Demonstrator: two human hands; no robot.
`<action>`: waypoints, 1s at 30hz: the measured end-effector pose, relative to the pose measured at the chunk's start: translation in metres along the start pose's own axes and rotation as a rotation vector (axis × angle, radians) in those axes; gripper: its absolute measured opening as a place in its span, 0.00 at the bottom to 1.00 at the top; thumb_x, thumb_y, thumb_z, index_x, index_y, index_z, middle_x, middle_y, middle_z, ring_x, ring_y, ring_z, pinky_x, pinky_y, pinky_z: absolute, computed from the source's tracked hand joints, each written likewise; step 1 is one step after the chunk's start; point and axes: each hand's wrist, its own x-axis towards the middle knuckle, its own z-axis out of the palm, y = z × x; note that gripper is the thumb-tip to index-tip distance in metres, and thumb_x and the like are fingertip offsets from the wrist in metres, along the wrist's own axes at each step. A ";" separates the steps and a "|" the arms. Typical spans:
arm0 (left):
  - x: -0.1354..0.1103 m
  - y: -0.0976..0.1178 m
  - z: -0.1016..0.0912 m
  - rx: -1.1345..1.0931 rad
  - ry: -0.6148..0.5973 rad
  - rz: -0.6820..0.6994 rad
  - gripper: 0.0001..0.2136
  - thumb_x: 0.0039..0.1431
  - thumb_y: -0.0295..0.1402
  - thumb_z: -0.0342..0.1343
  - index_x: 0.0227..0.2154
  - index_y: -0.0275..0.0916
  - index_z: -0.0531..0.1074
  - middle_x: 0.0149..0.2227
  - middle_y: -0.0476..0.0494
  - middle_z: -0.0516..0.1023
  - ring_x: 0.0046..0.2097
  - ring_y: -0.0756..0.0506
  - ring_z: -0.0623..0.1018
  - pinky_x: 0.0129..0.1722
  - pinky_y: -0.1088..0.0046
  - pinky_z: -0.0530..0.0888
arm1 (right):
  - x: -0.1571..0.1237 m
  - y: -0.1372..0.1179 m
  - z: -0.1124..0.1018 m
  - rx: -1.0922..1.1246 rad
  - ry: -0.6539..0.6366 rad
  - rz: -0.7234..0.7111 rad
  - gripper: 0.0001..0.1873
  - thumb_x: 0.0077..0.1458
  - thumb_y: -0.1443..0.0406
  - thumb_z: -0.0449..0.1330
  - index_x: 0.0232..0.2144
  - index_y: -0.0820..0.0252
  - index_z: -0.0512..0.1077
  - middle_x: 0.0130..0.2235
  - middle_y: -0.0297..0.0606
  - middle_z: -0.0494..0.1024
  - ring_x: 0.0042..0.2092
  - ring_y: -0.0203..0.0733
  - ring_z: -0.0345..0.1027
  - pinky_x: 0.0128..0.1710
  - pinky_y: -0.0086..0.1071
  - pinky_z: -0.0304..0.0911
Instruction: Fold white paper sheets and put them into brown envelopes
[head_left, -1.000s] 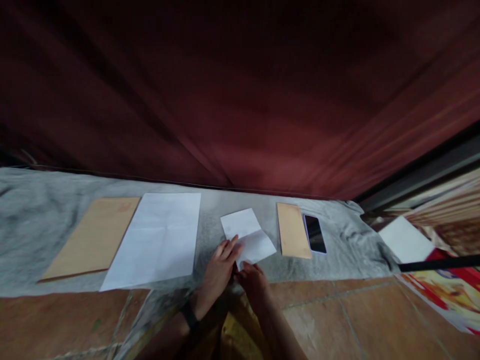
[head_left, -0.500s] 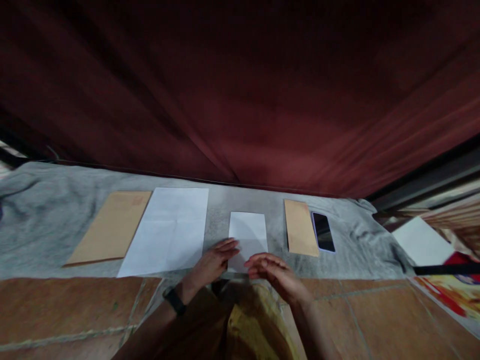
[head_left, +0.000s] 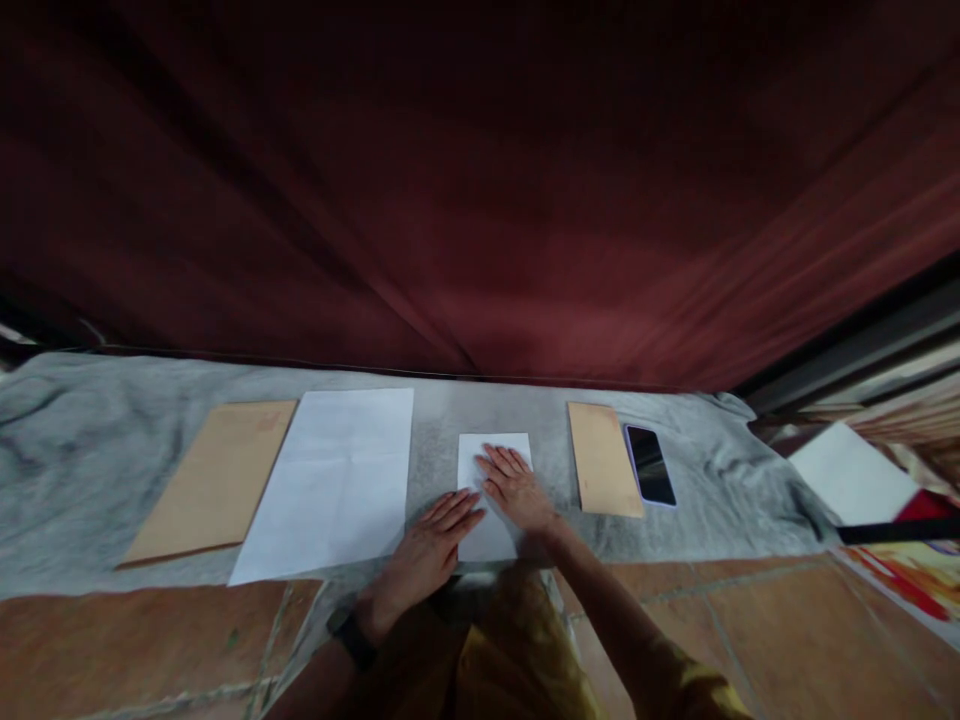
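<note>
A small white sheet of paper (head_left: 484, 545), apparently folded, lies flat on the grey cloth in front of me. My right hand (head_left: 517, 490) rests on its upper part, palm down with the fingers spread. At the paper's left edge, my left hand (head_left: 435, 540) lies flat with its fingertips on the sheet and fingers stretched out. Neither hand grips anything. A larger white sheet (head_left: 337, 480) is spread out to the left of my left hand.
Left of the large sheet lies a big brown envelope (head_left: 214, 480). To the right are a smaller brown envelope (head_left: 606, 460) and a phone (head_left: 651, 465). Grey cloth (head_left: 712, 480) covers the surface, a dark red curtain (head_left: 480, 250) hangs behind, and tiles (head_left: 150, 640) show in front.
My right hand has moved up and flattened onto the upper part of the small paper; before, it was curled near the lower right edge. My left hand has shifted slightly, staying at the left edge.
</note>
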 end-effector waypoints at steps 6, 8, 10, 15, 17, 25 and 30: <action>-0.001 -0.001 0.000 0.062 0.024 -0.014 0.40 0.49 0.15 0.49 0.67 0.48 0.63 0.74 0.47 0.53 0.73 0.41 0.56 0.69 0.54 0.63 | 0.011 0.023 -0.004 -0.130 0.021 0.136 0.25 0.72 0.58 0.48 0.67 0.55 0.62 0.71 0.41 0.59 0.71 0.47 0.53 0.70 0.48 0.51; -0.001 -0.002 0.001 0.085 0.017 -0.012 0.41 0.49 0.15 0.49 0.67 0.48 0.62 0.74 0.46 0.53 0.73 0.41 0.56 0.69 0.54 0.64 | 0.015 0.031 -0.005 -0.150 0.037 0.198 0.26 0.72 0.58 0.47 0.68 0.57 0.61 0.71 0.43 0.59 0.71 0.47 0.54 0.70 0.48 0.50; 0.000 -0.003 0.002 0.109 0.010 -0.006 0.41 0.49 0.15 0.48 0.68 0.48 0.61 0.74 0.46 0.53 0.73 0.41 0.56 0.69 0.54 0.64 | 0.018 0.036 -0.005 -0.166 0.048 0.243 0.27 0.72 0.57 0.47 0.68 0.59 0.60 0.71 0.44 0.59 0.71 0.47 0.53 0.70 0.48 0.50; 0.000 -0.005 0.005 0.151 0.003 0.019 0.42 0.50 0.13 0.46 0.69 0.47 0.59 0.74 0.45 0.51 0.73 0.41 0.55 0.70 0.55 0.62 | 0.015 0.026 -0.007 -0.164 0.086 0.289 0.28 0.72 0.58 0.46 0.68 0.64 0.60 0.70 0.48 0.60 0.70 0.48 0.54 0.70 0.48 0.49; 0.000 -0.007 0.008 0.154 -0.002 0.022 0.41 0.50 0.13 0.45 0.68 0.46 0.60 0.74 0.44 0.53 0.73 0.41 0.55 0.70 0.55 0.62 | 0.004 0.013 -0.005 -0.146 0.111 0.274 0.28 0.72 0.58 0.46 0.69 0.64 0.59 0.70 0.47 0.59 0.71 0.49 0.54 0.70 0.48 0.49; 0.011 -0.018 0.010 -0.047 0.011 -0.069 0.31 0.57 0.16 0.43 0.62 0.41 0.69 0.65 0.43 0.71 0.66 0.46 0.69 0.66 0.61 0.69 | -0.044 -0.022 0.001 -0.116 0.080 0.232 0.27 0.71 0.58 0.50 0.68 0.57 0.61 0.71 0.45 0.58 0.71 0.51 0.52 0.70 0.51 0.49; 0.060 0.007 0.016 -0.014 0.246 -0.304 0.24 0.68 0.28 0.43 0.64 0.37 0.66 0.66 0.36 0.69 0.69 0.39 0.65 0.69 0.50 0.64 | -0.042 -0.024 -0.002 -0.112 0.082 0.253 0.28 0.71 0.58 0.50 0.69 0.57 0.60 0.71 0.46 0.59 0.71 0.52 0.52 0.70 0.51 0.48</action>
